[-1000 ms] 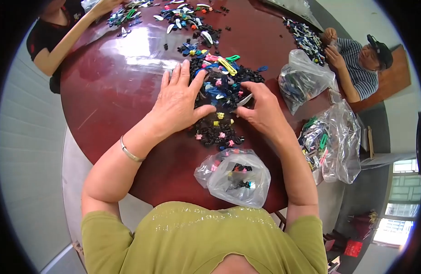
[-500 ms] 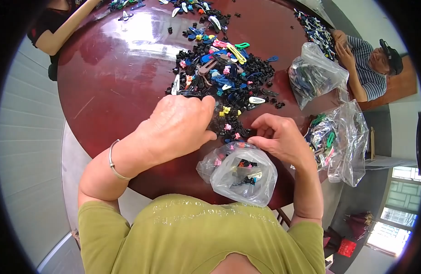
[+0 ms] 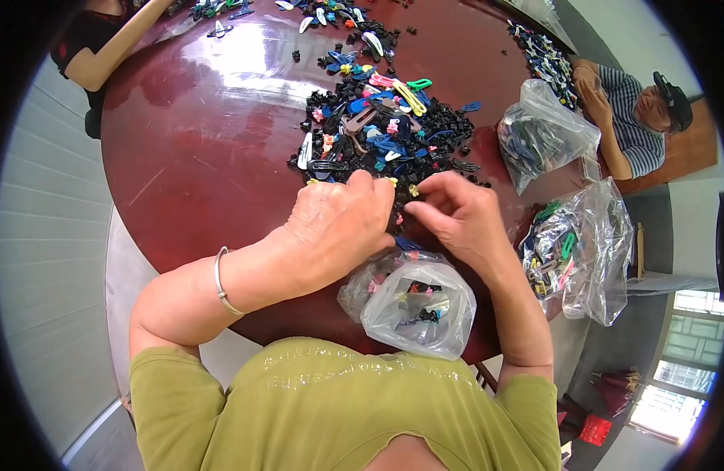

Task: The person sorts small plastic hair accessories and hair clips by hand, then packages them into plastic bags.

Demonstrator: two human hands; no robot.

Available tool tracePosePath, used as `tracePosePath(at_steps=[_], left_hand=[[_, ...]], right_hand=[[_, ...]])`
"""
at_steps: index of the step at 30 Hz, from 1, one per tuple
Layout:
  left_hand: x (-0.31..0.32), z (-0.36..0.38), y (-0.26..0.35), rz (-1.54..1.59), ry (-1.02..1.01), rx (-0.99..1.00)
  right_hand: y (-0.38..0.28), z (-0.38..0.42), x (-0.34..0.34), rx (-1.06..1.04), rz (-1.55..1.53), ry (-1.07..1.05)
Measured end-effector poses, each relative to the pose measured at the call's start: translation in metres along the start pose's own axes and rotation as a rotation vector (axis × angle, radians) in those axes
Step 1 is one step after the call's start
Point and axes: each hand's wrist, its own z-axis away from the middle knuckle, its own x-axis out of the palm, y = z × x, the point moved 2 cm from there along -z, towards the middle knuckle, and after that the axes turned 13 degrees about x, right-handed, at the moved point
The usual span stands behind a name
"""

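A pile of small black claw clips and coloured snap hair clips spreads over the table in front of me. My left hand rests at the pile's near edge, its fingers curled down and its fingertips mostly hidden. Close to its knuckles shows a bit of yellow clip. Opposite it, my right hand has thumb and index finger apart beside a yellow claw clip. Below both hands, an open clear plastic bag holds a few black and coloured claw clips.
Two filled clear bags, an upper one and a lower one, lie to the right. A person in a striped shirt sits beyond them near another clip pile. Another person's arm reaches in at upper left over the dark red table.
My left hand has shifted right and slightly down. My right hand has moved left and up, away from the bag's rim to the clips, so the two hands are closer together.
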Motion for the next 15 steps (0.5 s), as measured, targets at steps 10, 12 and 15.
tracePosePath(at_steps=[10,12,15], left_hand=[[-0.001,-0.005,-0.021,-0.068,0.151,-0.025],[-0.004,-0.005,-0.019,-0.047,0.139,-0.022],[-0.003,-0.005,-0.018,-0.028,0.124,-0.023]], right_hand=[[0.045,-0.002,-0.057,0.003,0.618,0.351],[0.045,-0.004,-0.052,-0.014,0.604,0.33],[0.037,-0.011,-0.043,-0.053,0.521,0.278]])
